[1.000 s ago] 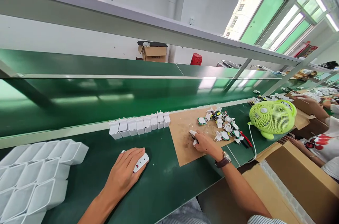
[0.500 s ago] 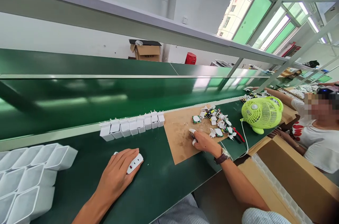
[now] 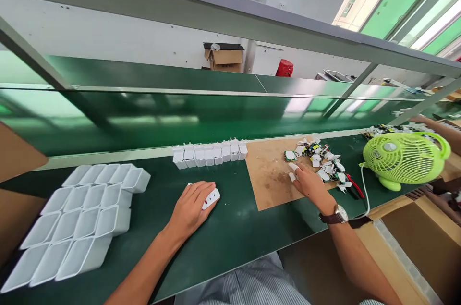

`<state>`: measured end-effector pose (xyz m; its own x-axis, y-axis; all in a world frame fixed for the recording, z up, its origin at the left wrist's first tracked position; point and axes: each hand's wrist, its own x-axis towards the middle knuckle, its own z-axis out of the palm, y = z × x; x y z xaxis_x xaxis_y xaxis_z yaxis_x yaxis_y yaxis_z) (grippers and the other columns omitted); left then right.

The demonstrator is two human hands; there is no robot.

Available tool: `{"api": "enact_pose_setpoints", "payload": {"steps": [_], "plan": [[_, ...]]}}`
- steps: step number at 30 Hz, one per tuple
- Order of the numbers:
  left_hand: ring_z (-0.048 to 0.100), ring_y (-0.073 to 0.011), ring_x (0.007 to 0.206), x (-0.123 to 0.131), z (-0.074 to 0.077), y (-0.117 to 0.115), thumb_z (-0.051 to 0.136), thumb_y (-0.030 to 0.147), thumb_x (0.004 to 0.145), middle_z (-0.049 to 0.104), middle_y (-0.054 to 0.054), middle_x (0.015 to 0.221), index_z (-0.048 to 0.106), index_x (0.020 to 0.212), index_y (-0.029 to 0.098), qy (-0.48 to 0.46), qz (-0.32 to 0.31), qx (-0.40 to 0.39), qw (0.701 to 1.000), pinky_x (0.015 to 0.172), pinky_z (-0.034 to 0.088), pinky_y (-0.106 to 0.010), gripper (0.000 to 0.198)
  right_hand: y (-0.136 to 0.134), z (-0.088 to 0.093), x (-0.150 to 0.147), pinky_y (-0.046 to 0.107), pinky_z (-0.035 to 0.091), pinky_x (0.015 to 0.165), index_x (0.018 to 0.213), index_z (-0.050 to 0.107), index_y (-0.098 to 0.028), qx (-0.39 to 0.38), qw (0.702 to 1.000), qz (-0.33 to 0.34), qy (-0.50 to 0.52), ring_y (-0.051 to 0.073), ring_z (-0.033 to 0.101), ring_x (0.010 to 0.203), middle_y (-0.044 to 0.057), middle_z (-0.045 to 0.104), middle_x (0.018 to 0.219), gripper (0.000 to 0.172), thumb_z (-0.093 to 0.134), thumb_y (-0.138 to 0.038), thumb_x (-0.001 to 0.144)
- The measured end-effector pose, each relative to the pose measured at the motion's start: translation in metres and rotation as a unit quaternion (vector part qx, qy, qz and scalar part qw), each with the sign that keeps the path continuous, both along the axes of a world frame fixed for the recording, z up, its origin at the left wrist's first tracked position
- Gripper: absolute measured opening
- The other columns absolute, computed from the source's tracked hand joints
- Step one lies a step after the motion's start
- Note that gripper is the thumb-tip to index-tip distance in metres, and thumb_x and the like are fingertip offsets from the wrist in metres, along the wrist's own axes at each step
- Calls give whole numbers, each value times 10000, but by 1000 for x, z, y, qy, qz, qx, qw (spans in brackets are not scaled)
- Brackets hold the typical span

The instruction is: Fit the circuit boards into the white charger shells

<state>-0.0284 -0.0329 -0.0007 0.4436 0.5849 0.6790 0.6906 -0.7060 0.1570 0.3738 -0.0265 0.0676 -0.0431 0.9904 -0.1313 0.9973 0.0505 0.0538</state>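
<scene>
My left hand (image 3: 192, 209) rests on the green table, its fingers wrapped over a white socket housing (image 3: 211, 199) with slots in its face; most of it lies hidden under the palm. Over the brown cardboard sheet (image 3: 266, 189), my right hand (image 3: 308, 182) reaches out with white coverings on two fingertips. Those fingers are apart, and I see nothing between them. Just beyond it lies a pile of small circuit boards with white parts (image 3: 319, 153). One green-edged board (image 3: 290, 155) sits at the pile's left side.
White open boxes (image 3: 118, 221) stand in rows at left. A line of smaller white housings (image 3: 209, 155) runs along the table's back edge. Red-handled pliers (image 3: 355, 187) lie by a green fan (image 3: 399, 158). A cardboard carton (image 3: 421, 233) and a co-worker's arm (image 3: 437, 127) are at right.
The view has turned left, showing more boxes. My right hand has spread its fingers, and the dark metallic thing near its fingertips no longer shows. My left hand still holds the socket housing.
</scene>
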Motion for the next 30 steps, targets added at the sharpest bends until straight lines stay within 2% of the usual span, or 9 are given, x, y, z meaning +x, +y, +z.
{"api": "enact_pose_setpoints", "payload": {"steps": [2, 5, 7, 10, 12, 14, 20, 24, 30], "plan": [[732, -272, 1018, 1, 1, 0, 637, 205, 974, 776, -122, 1125, 607, 1284, 181, -5, 3, -1, 1000, 907, 534, -404, 313, -5, -6, -33, 320, 474, 768, 1225, 674, -208, 19, 994, 88, 62, 247, 665, 939, 116, 681, 1102, 289, 494, -211, 999], [735, -268, 1002, 2, 4, -1, 683, 205, 948, 777, -121, 1107, 582, 1337, 196, -30, 9, 7, 999, 887, 556, -400, 402, -14, -16, -92, 320, 489, 820, 1313, 650, -240, 16, 947, 280, 156, 214, 642, 921, 78, 686, 1071, 324, 483, -254, 1036], [735, -267, 991, 2, 6, -1, 709, 198, 929, 774, -123, 1101, 568, 1361, 204, -54, 13, 7, 998, 868, 573, -400, 455, -18, -22, -124, 332, 488, 811, 1223, 694, -200, 5, 921, 358, 156, 213, 622, 909, 88, 676, 1073, 282, 481, -232, 1040], [734, -268, 973, 2, 9, 0, 728, 199, 912, 773, -120, 1079, 564, 1367, 215, -92, 19, 5, 996, 849, 597, -410, 485, -20, -27, -150, 349, 471, 767, 958, 737, -173, 11, 910, 400, 106, 228, 588, 896, 105, 655, 1012, 228, 518, -190, 1017], [737, -274, 972, 2, 10, 1, 723, 214, 914, 774, -118, 1071, 568, 1369, 223, -107, 24, -3, 994, 848, 608, -423, 481, -21, -30, -156, 354, 457, 740, 814, 710, -182, 20, 909, 408, 85, 235, 573, 883, 108, 636, 963, 247, 548, -175, 1001], [739, -280, 981, 1, 10, 1, 714, 230, 920, 775, -121, 1079, 577, 1365, 227, -114, 29, -17, 993, 850, 612, -435, 466, -21, -32, -156, 360, 446, 719, 750, 677, -188, 27, 906, 414, 83, 239, 573, 866, 107, 627, 933, 273, 562, -169, 997], [731, -276, 1000, 0, 9, 0, 730, 245, 913, 772, -120, 1092, 603, 1328, 230, -146, 41, -32, 988, 858, 610, -440, 434, -12, -41, -148, 353, 468, 734, 978, 675, -199, 97, 894, 391, 195, 215, 620, 802, 87, 672, 959, 214, 477, -211, 1057], [722, -260, 966, 0, 8, 1, 741, 248, 912, 769, -112, 1063, 598, 1321, 224, -156, 40, -21, 987, 839, 611, -431, 433, 3, -38, -139, 343, 492, 771, 1001, 660, -220, 142, 905, 312, 253, 216, 649, 825, 83, 699, 981, 232, 433, -208, 1050], [704, -250, 962, 0, 14, -1, 751, 234, 901, 770, -113, 1052, 645, 1254, 212, -199, 28, -40, 979, 798, 619, -402, 369, 49, -6, -99, 334, 493, 701, 907, 658, -217, 186, 931, 155, 274, 211, 607, 719, 75, 697, 864, 236, 440, -267, 980]]}}
